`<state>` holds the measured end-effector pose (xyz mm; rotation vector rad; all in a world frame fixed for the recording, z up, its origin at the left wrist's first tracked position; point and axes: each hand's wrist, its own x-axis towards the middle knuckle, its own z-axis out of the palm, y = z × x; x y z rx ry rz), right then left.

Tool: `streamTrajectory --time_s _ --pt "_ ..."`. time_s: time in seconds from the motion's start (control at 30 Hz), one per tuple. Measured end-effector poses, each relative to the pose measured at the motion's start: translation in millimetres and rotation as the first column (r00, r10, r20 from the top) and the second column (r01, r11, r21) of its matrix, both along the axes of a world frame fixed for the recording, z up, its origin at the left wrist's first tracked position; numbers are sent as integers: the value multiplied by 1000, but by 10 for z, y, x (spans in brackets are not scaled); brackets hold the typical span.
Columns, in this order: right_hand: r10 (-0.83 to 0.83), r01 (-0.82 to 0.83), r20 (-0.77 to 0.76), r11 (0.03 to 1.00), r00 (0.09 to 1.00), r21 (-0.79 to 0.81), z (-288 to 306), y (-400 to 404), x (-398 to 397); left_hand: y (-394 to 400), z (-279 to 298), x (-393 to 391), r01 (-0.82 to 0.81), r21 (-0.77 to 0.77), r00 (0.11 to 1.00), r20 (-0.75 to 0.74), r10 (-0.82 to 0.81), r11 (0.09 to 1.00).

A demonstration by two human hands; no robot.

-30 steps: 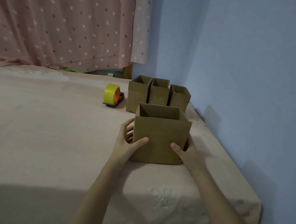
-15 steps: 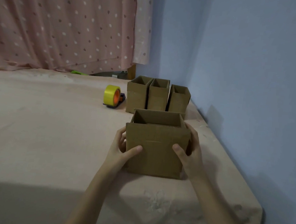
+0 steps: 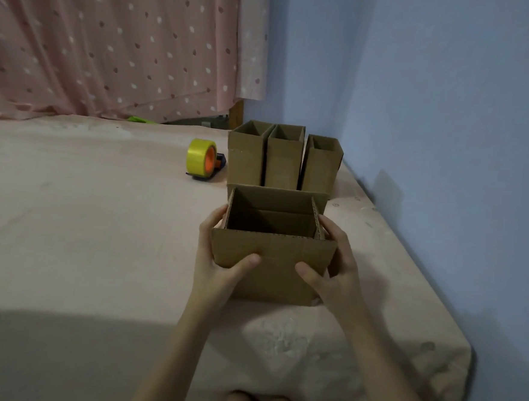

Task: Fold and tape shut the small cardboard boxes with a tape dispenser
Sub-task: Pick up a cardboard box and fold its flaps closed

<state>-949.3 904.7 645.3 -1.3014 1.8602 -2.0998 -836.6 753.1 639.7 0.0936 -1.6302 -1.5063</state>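
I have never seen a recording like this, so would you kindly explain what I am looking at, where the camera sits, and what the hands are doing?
No machine here: these are a person's two bare hands. The single picture comes from a wide-angle camera worn on the person's head, looking forward and down, so the arms reach in from the bottom edge.

The left hand and the right hand each have a grip on a side of an open cardboard box, thumbs on its near face. Its top flaps stand up, not yet folded, and no tape shows on them.

It sits on a surface covered with a pinkish cloth. Behind it stand three more open boxes in a row. To their left lies the tape dispenser with a yellow roll, touched by neither hand. A dotted curtain and a blue wall close the scene.
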Motion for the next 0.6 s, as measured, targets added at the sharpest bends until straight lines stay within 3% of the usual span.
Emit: streamTrajectory --time_s 0.6 --pt "21 -21 -116 1000 993 -1 -104 -15 -10 -30 -191 -46 -93 -70 994 -63 88 993"
